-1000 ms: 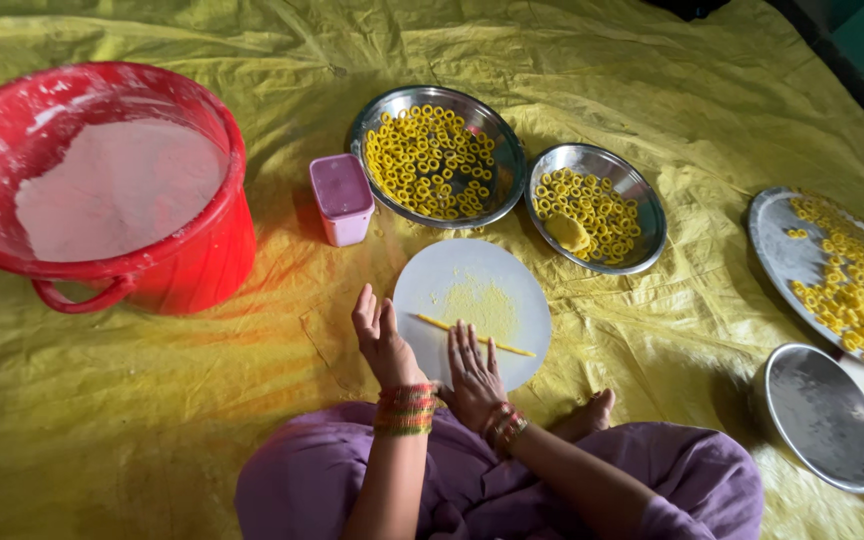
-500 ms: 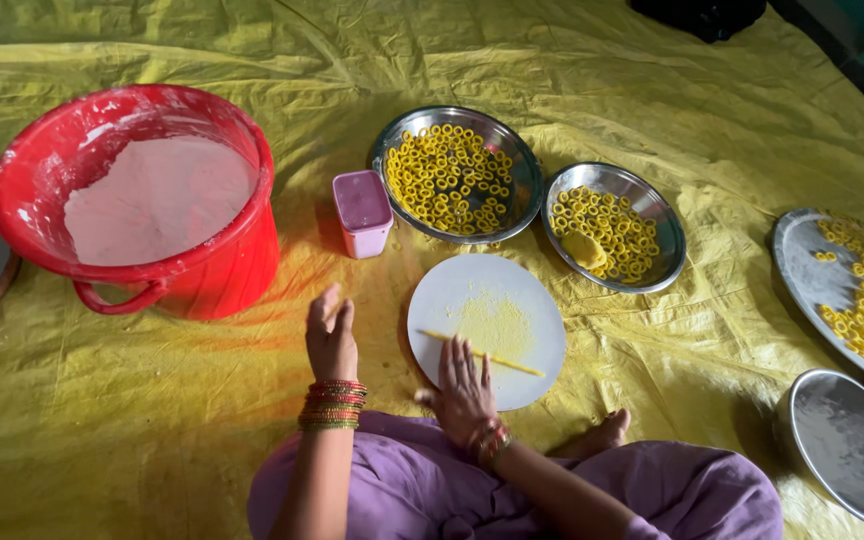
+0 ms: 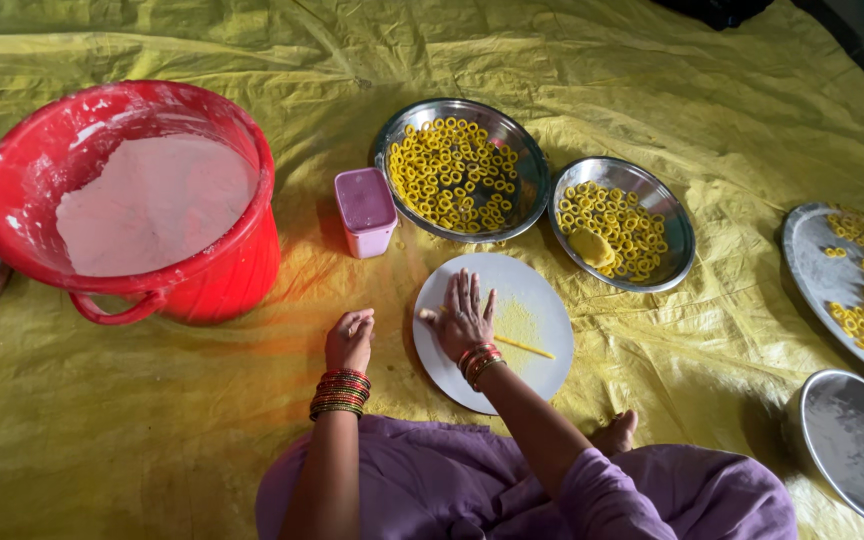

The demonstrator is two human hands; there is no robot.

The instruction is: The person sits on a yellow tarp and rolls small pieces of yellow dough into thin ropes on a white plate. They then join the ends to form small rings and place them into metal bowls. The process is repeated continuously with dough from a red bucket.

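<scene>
My right hand [image 3: 462, 318] lies flat, fingers spread, on the left part of a round white board [image 3: 537, 380]. It presses on a thin yellow dough strand [image 3: 526, 347] whose free end sticks out to the right of my wrist. Yellow flour dust marks the board's middle. My left hand [image 3: 350, 340] rests on the yellow sheet [image 3: 152, 420] just left of the board, fingers curled in with nothing visible in them. Both wrists carry red and gold bangles.
A red tub [image 3: 242, 270] of white flour stands at the left. A small pink container [image 3: 365, 210] sits beside a steel bowl [image 3: 537, 185] of yellow dough rings. A second bowl [image 3: 677, 250] holds rings and a dough lump [image 3: 590, 246]. A steel plate [image 3: 807, 265] with rings and another steel plate [image 3: 852, 450] lie at right.
My left hand has slid off the board onto the sheet and curled up. My right hand has moved forward onto the board's left side, over the strand.
</scene>
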